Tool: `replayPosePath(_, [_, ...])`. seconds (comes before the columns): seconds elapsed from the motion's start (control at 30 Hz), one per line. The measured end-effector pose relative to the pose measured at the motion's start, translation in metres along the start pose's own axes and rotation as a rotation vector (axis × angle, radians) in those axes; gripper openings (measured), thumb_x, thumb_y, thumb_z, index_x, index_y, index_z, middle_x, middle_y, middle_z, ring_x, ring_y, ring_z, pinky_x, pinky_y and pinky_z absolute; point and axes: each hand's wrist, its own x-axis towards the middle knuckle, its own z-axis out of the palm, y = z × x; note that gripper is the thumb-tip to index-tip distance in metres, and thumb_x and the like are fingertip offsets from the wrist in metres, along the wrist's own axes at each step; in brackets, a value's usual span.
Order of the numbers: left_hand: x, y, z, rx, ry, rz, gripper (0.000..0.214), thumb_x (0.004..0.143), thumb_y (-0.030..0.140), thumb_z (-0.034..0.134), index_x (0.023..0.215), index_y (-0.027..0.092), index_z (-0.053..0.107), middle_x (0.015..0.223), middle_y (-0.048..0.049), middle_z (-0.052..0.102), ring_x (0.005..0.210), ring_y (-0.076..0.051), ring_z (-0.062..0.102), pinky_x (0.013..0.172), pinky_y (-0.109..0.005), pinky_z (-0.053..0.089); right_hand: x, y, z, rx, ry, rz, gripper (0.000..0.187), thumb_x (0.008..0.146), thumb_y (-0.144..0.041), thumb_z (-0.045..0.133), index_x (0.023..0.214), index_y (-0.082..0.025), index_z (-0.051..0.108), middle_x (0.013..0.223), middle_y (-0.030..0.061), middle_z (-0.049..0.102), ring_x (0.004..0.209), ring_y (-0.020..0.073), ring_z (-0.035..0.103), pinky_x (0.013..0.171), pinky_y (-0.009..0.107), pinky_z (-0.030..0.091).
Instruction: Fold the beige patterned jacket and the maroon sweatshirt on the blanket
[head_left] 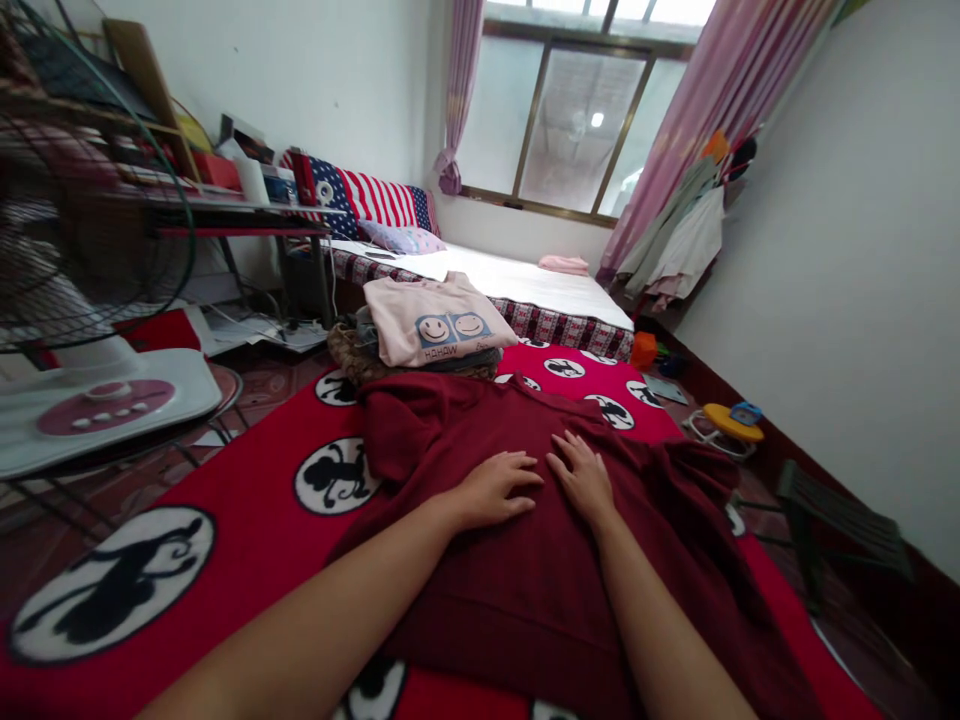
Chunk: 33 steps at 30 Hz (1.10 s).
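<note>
A dark red shirt [517, 590] lies spread out with its collar away from me and its sleeves out to both sides. My left hand [496, 490] rests flat on the middle of it, fingers stretched toward the right. Close beside it, my right hand [583, 478] also lies on the cloth with its fingers spread. Neither hand grips the fabric. Just beyond the left sleeve is a stack of folded clothes, topped by a pale pink shirt [409, 318] with two printed smiley faces.
Under the shirt is a red blanket [247, 560] with black-and-white round prints. An electric fan [90, 390] stands at the left, near a cluttered desk [247, 222]. A bed [517, 275] is below the window. On the right are a yellow stool [731, 425] and a dark green stool [844, 520].
</note>
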Motion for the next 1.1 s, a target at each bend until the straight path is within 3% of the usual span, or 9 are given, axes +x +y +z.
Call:
replayPosePath(0.13, [-0.030, 0.000, -0.040, -0.269, 0.177, -0.016, 0.021, 0.085, 0.023, 0.060, 0.100, 0.016, 0.072, 0.102, -0.0082, 0.074, 0.095, -0.018, 0.069, 0.087, -0.028, 0.053, 0.001, 0.009, 0.000, 0.133, 0.085, -0.033, 0.039, 0.086, -0.040, 0.054, 0.120, -0.022, 0.065, 0.140, 0.0102, 0.052, 0.135, 0.0291, 0.042, 0.110, 0.057, 0.028])
replayPosePath(0.3, [-0.087, -0.027, -0.106, -0.313, 1.003, -0.246, 0.025, 0.087, 0.030, 0.055, 0.102, 0.015, 0.067, 0.088, -0.0061, 0.073, 0.077, -0.015, 0.069, 0.074, -0.025, 0.055, 0.001, 0.014, 0.002, 0.345, 0.197, -0.072, 0.038, 0.080, -0.040, 0.054, 0.104, -0.016, 0.071, 0.120, 0.0133, 0.066, 0.114, 0.0271, 0.059, 0.103, 0.046, 0.042])
replayPosePath(0.37, [-0.106, -0.051, -0.122, -0.248, 1.207, -0.446, 0.027, 0.083, 0.027, 0.055, 0.106, 0.014, 0.064, 0.089, -0.0060, 0.071, 0.074, -0.014, 0.068, 0.068, -0.024, 0.055, 0.000, 0.013, 0.002, 0.381, 0.243, -0.070, 0.040, 0.078, -0.041, 0.054, 0.103, -0.014, 0.071, 0.113, 0.0138, 0.069, 0.107, 0.0275, 0.062, 0.099, 0.046, 0.045])
replayPosePath(0.47, [-0.120, -0.085, -0.126, -0.300, 1.108, -0.752, 0.038, 0.073, 0.023, 0.064, 0.110, 0.013, 0.061, 0.086, -0.0065, 0.071, 0.068, -0.015, 0.067, 0.059, -0.022, 0.053, -0.002, 0.011, 0.000, 0.397, 0.269, -0.072, 0.042, 0.077, -0.043, 0.053, 0.101, -0.014, 0.071, 0.108, 0.0141, 0.071, 0.103, 0.0288, 0.063, 0.096, 0.047, 0.046])
replayPosePath(0.53, [-0.120, -0.094, -0.118, -0.412, 0.957, -0.814, 0.042, 0.068, 0.025, 0.071, 0.107, 0.013, 0.062, 0.084, -0.0070, 0.072, 0.070, -0.018, 0.068, 0.059, -0.023, 0.052, -0.003, 0.010, 0.000, 0.410, 0.268, -0.074, 0.041, 0.077, -0.043, 0.053, 0.100, -0.015, 0.071, 0.108, 0.0136, 0.071, 0.103, 0.0288, 0.063, 0.097, 0.047, 0.046])
replayPosePath(0.7, [-0.104, -0.081, -0.101, -0.662, 0.742, -0.719, 0.060, 0.051, 0.029, 0.085, 0.104, 0.012, 0.062, 0.089, -0.0090, 0.073, 0.078, -0.023, 0.069, 0.063, -0.027, 0.053, -0.003, 0.010, 0.000, 0.419, 0.264, -0.076, 0.035, 0.076, -0.042, 0.053, 0.095, -0.017, 0.071, 0.107, 0.0123, 0.071, 0.103, 0.0281, 0.063, 0.097, 0.047, 0.046])
replayPosePath(0.87, [-0.094, -0.071, -0.094, -0.706, 0.768, -0.655, 0.071, 0.044, 0.016, 0.083, 0.111, 0.015, 0.058, 0.097, -0.0080, 0.072, 0.083, -0.021, 0.068, 0.065, -0.025, 0.053, -0.003, 0.008, -0.001, 0.400, 0.251, -0.090, 0.034, 0.077, -0.041, 0.053, 0.094, -0.017, 0.072, 0.108, 0.0124, 0.070, 0.103, 0.0282, 0.063, 0.096, 0.047, 0.046])
replayPosePath(0.97, [-0.093, -0.074, -0.094, -0.691, 0.914, -0.689, 0.042, 0.056, 0.017, 0.072, 0.096, 0.014, 0.062, 0.080, -0.0031, 0.069, 0.068, -0.016, 0.064, 0.057, -0.022, 0.049, -0.004, 0.007, -0.002, 0.405, 0.251, -0.097, 0.034, 0.077, -0.043, 0.053, 0.091, -0.018, 0.072, 0.109, 0.0127, 0.070, 0.104, 0.0286, 0.062, 0.096, 0.047, 0.045])
replayPosePath(1.1, [-0.095, -0.079, -0.120, -0.371, 1.515, -0.613, 0.022, 0.065, 0.010, 0.057, 0.087, 0.013, 0.060, 0.072, 0.0020, 0.060, 0.062, -0.010, 0.056, 0.060, -0.021, 0.048, -0.006, 0.003, -0.005, 0.489, 0.302, -0.070, 0.034, 0.079, -0.043, 0.053, 0.092, -0.017, 0.072, 0.101, 0.0120, 0.072, 0.097, 0.0267, 0.065, 0.093, 0.045, 0.048])
